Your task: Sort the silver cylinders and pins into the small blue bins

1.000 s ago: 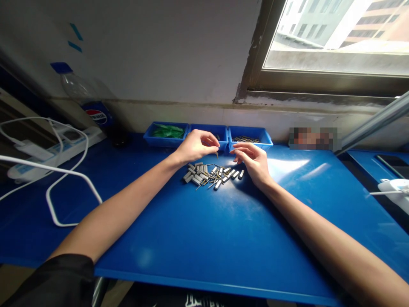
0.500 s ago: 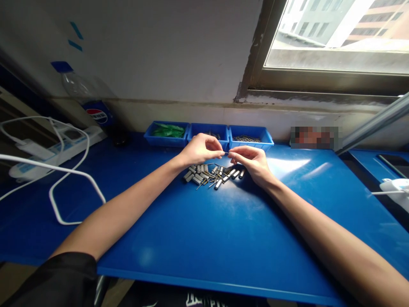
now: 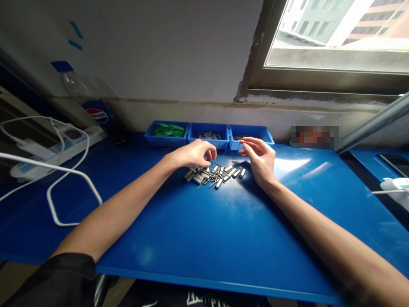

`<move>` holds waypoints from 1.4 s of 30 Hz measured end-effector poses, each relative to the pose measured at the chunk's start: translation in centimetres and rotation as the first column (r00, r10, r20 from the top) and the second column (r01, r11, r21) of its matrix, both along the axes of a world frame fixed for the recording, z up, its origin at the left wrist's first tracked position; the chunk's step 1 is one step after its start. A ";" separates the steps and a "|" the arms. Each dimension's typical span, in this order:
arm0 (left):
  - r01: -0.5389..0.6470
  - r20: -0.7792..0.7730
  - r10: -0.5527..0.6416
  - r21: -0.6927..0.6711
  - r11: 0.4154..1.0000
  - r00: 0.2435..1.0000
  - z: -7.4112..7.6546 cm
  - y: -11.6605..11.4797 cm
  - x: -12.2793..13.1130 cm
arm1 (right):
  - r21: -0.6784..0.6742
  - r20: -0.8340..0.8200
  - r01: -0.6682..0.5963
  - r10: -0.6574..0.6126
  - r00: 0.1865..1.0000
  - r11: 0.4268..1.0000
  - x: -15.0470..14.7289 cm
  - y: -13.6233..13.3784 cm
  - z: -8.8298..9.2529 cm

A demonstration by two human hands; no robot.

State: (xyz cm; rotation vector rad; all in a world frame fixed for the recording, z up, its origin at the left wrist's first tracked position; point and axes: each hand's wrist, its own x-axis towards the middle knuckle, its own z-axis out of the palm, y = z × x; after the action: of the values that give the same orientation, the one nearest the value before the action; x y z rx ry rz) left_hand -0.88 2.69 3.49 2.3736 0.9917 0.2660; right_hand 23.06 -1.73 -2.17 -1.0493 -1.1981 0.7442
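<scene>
My left hand (image 3: 197, 153) hangs over the left part of a pile of small metal pieces (image 3: 220, 175), its fingers bent down with a gap between forefinger and thumb. The pile mixes short silvery blocks and thin pins on the blue table. My right hand (image 3: 260, 157) is raised at the front of the right blue bin (image 3: 266, 135), thumb and forefinger pinched together. Whatever lies between those fingertips is too small to make out. Thin metal pins (image 3: 240, 137) show in that bin, partly hidden by the hand.
The middle blue bin (image 3: 209, 144) holds small metal blocks, and the left bin (image 3: 166, 143) holds green pieces. A cola bottle (image 3: 97, 113), a white power strip (image 3: 35, 155) and a looped white cable (image 3: 51, 200) are at left. A slanted metal bar (image 3: 373, 123) stands at right.
My hands have parted from around a thin pin. The left has dropped toward the pile; the right has moved right and slightly up to the right bin.
</scene>
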 end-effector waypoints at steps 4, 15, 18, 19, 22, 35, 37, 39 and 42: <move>-0.052 0.017 0.052 0.009 0.999 0.999 -0.8 -0.1 0.5 | -0.007 0.020 -0.031 0.031 0.999 0.999 -0.3 -0.4 0.3; -0.094 0.280 0.107 -0.059 0.994 0.954 -0.9 -0.3 1.2 | -0.026 0.048 -0.111 0.112 0.993 0.993 -0.4 -0.6 0.5; -0.092 0.381 0.123 -0.099 0.991 0.916 -0.7 -0.3 1.5 | -0.035 0.064 -0.152 0.154 0.986 0.988 -0.4 -0.7 0.6; -0.094 0.415 0.136 -0.119 0.988 0.900 -0.7 -0.3 1.5 | -0.038 0.068 -0.162 0.164 0.984 0.986 -0.5 -0.7 0.7; -0.099 0.494 0.178 -0.181 0.978 0.851 -0.3 -0.4 1.5 | -0.057 0.075 -0.195 0.199 0.977 0.979 -0.5 -0.8 0.8; -0.130 0.591 0.333 -0.358 0.924 0.735 -1.0 -0.9 2.3 | -0.174 -0.016 -0.376 0.379 0.925 0.910 -0.7 -1.2 1.4; -0.107 0.600 0.337 -0.385 0.917 0.725 -1.1 -0.9 2.3 | -0.184 -0.035 -0.381 0.382 0.924 0.906 -0.6 -1.1 1.4; -0.087 0.607 0.329 -0.392 0.916 0.723 -1.2 -0.8 2.3 | -0.190 -0.047 -0.390 0.388 0.920 0.901 -0.5 -1.0 1.3; -0.069 0.603 0.307 -0.384 0.921 0.736 -1.4 -0.8 2.3 | -0.177 -0.045 -0.379 0.377 0.925 0.908 -0.3 -0.7 1.0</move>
State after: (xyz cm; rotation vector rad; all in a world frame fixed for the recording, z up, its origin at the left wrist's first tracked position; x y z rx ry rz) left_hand 1.43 1.91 2.11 1.6527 0.8392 0.8705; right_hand 22.72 -2.46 -1.13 -0.9687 -1.3628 1.1800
